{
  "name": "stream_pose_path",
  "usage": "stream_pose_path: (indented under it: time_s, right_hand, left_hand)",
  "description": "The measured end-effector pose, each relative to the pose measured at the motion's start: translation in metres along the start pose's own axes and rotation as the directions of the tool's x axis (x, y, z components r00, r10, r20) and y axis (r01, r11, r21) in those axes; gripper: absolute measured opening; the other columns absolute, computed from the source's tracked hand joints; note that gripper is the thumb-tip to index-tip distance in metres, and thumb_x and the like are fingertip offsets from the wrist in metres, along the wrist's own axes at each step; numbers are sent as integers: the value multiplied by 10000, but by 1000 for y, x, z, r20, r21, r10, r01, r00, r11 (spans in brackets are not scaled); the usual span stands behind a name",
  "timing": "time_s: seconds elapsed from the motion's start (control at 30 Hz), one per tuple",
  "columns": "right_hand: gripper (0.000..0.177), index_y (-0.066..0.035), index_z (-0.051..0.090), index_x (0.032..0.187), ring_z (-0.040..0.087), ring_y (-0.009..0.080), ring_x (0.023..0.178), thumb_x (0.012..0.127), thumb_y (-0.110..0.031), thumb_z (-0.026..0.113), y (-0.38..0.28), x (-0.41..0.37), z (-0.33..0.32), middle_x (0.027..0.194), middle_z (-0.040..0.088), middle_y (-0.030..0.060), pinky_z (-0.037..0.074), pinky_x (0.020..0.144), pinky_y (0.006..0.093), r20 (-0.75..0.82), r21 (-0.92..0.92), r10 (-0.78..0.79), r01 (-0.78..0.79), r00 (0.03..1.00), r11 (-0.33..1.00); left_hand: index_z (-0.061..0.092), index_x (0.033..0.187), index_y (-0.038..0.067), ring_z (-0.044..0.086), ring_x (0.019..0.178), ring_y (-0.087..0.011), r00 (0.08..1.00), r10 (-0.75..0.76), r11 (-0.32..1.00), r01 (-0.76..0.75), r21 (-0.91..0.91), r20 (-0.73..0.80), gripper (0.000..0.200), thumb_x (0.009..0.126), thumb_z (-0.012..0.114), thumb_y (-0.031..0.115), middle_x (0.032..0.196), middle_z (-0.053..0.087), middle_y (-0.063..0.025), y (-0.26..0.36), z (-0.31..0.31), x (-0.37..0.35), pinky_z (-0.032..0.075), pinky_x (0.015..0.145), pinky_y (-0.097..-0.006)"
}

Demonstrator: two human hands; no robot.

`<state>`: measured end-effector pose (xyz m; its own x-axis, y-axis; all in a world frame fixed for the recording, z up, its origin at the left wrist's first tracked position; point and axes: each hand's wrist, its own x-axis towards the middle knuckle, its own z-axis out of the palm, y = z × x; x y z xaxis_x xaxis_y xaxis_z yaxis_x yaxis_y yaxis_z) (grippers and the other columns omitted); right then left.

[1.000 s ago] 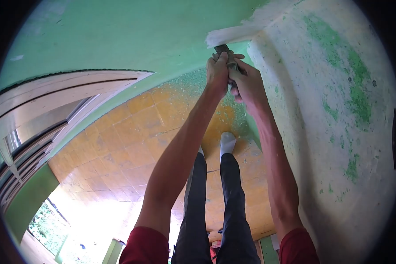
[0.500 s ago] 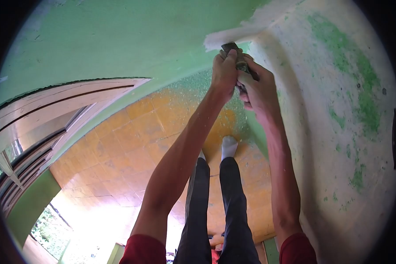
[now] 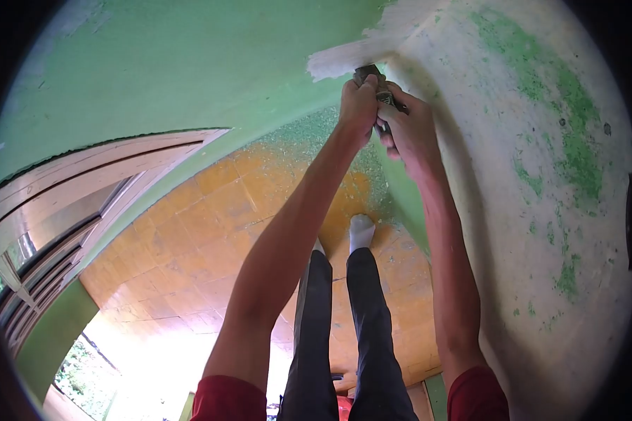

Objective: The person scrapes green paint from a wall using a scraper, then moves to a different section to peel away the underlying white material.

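Both my hands are closed round one dark scraper-like tool at the corner between two walls. My left hand grips it near its flat end, which lies by the lower edge of a bare whitish strip on the green wall. My right hand wraps the handle, just right of and below my left hand. The rest of the handle is partly hidden by my fingers. The right wall is mostly whitish, with green paint patches.
Green flakes are scattered over the orange tiled floor below the corner. My foot in a pale sock stands near them. A wooden-framed window is at the left, and bright light enters at the lower left.
The view has shifted slightly, so the walls and window appear farther left. My hands still hold the tool, its end now a little right of its former place along the whitish strip.
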<state>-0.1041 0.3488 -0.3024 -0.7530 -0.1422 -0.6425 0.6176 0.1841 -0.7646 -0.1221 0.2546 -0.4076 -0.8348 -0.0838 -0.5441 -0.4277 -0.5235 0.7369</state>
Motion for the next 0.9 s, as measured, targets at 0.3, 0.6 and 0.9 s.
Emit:
stream_pose_path:
  time_s: [0.3, 0.6, 0.9]
  right_hand:
    - [156, -30, 605, 960, 480, 86, 461, 838, -82, 521, 2, 10, -6, 638, 530, 17, 367, 371, 259, -49, -2, -89, 89, 995, 996]
    - [155, -28, 606, 917, 513, 116, 476, 851, -123, 504, 3, 16, 4, 618, 548, 49, 427, 407, 291, -136, -99, -122, 109, 983, 989]
    - [332, -90, 608, 1161, 653, 383, 936, 865, -219, 528, 98, 3, 23, 985, 670, 215, 503, 818, 420, -16, -561, -217, 171, 976, 810]
  left_hand:
    - [569, 900, 7, 569, 582, -182, 1000, -7, 994, 8, -108, 11, 235, 983, 450, 192, 753, 598, -94, -6, 12, 0, 459, 499, -344]
    - [561, 961, -8, 621, 668, -209, 992, -72, 977, 92, -190, 107, 232, 1005, 435, 182, 796, 617, -112, 10, 5, 7, 523, 594, -350]
    - [529, 1017, 57, 556, 729, -164, 977, -198, 943, 169, -287, -74, 251, 1012, 497, 306, 825, 547, -44, -62, -56, -45, 511, 680, -324]
